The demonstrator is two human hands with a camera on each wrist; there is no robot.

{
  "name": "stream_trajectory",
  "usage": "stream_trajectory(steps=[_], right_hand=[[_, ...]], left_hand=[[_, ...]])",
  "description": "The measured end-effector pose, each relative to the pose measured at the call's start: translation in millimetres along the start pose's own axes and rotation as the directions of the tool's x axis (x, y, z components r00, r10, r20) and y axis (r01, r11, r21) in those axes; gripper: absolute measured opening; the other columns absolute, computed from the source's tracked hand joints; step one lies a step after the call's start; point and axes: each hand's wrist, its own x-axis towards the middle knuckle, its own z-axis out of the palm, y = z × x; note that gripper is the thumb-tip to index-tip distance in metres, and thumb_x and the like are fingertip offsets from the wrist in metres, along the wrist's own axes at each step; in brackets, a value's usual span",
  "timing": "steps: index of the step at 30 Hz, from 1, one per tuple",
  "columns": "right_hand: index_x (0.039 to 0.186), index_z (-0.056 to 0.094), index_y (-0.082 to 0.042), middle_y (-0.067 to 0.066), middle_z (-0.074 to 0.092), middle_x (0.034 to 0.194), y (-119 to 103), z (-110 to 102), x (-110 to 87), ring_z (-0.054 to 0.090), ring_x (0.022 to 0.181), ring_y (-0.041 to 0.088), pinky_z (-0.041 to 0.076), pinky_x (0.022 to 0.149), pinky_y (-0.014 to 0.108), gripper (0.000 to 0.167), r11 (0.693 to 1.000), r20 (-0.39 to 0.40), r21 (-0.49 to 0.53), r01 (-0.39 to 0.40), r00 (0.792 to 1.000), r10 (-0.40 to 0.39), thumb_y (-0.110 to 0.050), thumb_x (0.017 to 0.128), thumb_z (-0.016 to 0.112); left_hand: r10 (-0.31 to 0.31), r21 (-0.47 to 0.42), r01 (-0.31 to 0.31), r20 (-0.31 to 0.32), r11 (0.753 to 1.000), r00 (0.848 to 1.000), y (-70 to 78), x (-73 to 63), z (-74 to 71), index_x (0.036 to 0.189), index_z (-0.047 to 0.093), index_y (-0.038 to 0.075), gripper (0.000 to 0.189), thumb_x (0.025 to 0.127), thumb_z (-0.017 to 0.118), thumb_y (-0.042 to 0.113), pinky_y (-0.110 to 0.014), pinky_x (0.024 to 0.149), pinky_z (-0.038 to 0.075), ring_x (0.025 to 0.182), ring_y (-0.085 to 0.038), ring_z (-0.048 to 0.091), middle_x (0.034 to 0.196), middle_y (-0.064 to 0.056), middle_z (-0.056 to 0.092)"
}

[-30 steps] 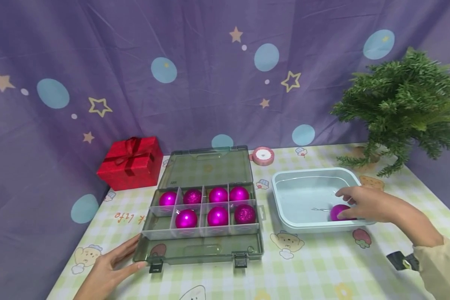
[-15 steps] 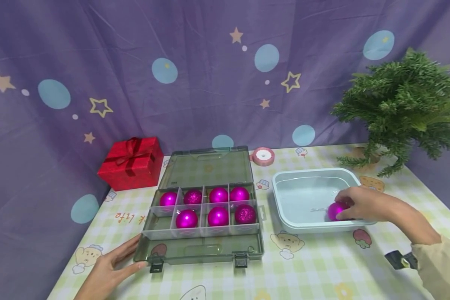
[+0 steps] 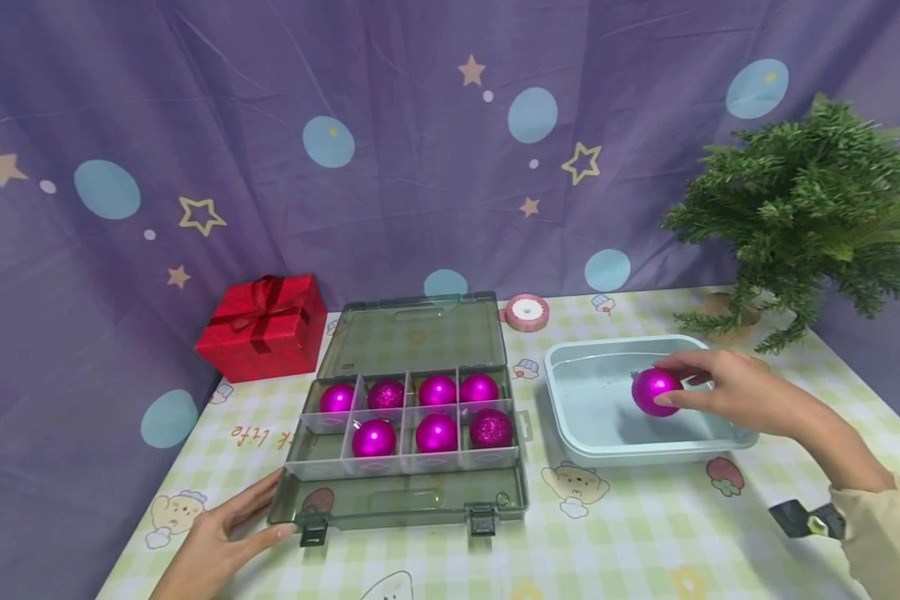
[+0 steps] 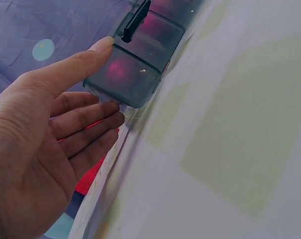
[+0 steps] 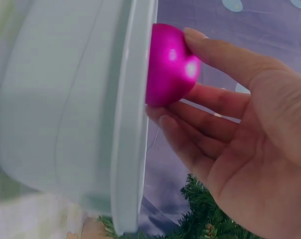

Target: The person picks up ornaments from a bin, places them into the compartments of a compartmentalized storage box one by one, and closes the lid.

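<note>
A shiny magenta bauble [image 3: 655, 392] is pinched between the thumb and fingers of my right hand [image 3: 742, 392], above the pale blue basin [image 3: 585, 450]. In the right wrist view the bauble [image 5: 170, 64] shows partly behind the basin's rim. My left hand [image 3: 221, 533] rests at the front left corner of a divided plastic case [image 3: 405, 500], fingers fairly straight along its side and thumb at the corner. That case lies unfolded with its lid back. Several magenta baubles [image 3: 437, 433], some glittery, sit one to a compartment; the front left compartment [image 3: 317, 450] holds none.
A red gift box [image 3: 262, 325] stands at the back left. Behind the case lies a pink ribbon roll [image 3: 527, 312]. An artificial fir tree [image 3: 810, 208] rises at the back right, its branches reaching near the basin. A purple curtain [image 3: 420, 192] hangs behind the table.
My right hand has closed its fingers on the bauble and lifted it off the basin floor, shifting slightly left. The left hand and the case have stayed in place.
</note>
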Motion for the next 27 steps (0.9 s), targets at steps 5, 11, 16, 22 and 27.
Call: stream_trajectory(steps=[5,11,16,22,27], right_hand=[[0.130,0.071,-0.004,0.000,0.074,0.113,-6.8,0.2,4.0,0.071,0.101,0.023,0.059,0.081,0.038,0.045,1.000,-0.036,0.007,0.018,0.999,-0.018,-0.028,0.093,0.081],[0.133,0.070,-0.006,0.000,0.074,0.116,-20.5,4.4,11.4,0.071,0.104,0.025,0.058,0.082,0.033,0.046,0.998,-0.064,0.037,0.050,0.997,-0.048,-0.028,0.094,0.080],[0.130,0.071,-0.009,-0.002,0.073,0.116,-34.2,11.0,19.7,0.069,0.104,0.021,0.058,0.083,0.033,0.041,0.991,-0.086,0.093,0.097,0.992,-0.089,-0.024,0.093,0.081],[0.129,0.073,-0.017,-0.005,0.072,0.120,-49.8,19.4,34.2,0.068,0.106,0.017,0.056,0.087,0.037,0.037,0.984,-0.127,0.134,0.117,0.987,-0.100,-0.028,0.094,0.081],[0.129,0.073,-0.014,-0.002,0.072,0.121,-60.1,29.6,47.7,0.068,0.106,0.020,0.056,0.089,0.040,0.038,0.969,-0.148,0.195,0.148,0.982,-0.121,-0.024,0.093,0.081]], left_hand=[[-0.019,-0.022,0.020,0.019,1.000,1.000,-0.4,0.1,-0.3,0.155,0.049,0.010,0.080,0.089,0.083,0.040,-0.017,0.094,0.049,0.130,-0.033,0.059,0.150,-0.013,0.054],[-0.033,-0.019,0.033,0.034,0.999,0.999,-0.9,0.2,-1.4,0.156,0.048,0.010,0.081,0.090,0.082,0.041,-0.022,0.097,0.051,0.131,-0.034,0.058,0.151,-0.014,0.054],[-0.039,-0.025,0.040,0.046,0.999,0.998,-1.5,0.9,-2.3,0.156,0.048,0.009,0.080,0.091,0.081,0.041,-0.029,0.100,0.053,0.132,-0.036,0.057,0.151,-0.015,0.053],[-0.035,-0.020,0.036,0.042,0.999,0.999,-1.4,0.7,-2.2,0.156,0.048,0.009,0.081,0.090,0.082,0.041,-0.021,0.096,0.051,0.132,-0.035,0.057,0.151,-0.015,0.053],[-0.039,-0.036,0.041,0.045,0.999,0.998,-1.3,1.0,-1.7,0.156,0.048,0.008,0.081,0.090,0.082,0.041,-0.020,0.097,0.051,0.132,-0.034,0.057,0.152,-0.014,0.052]])
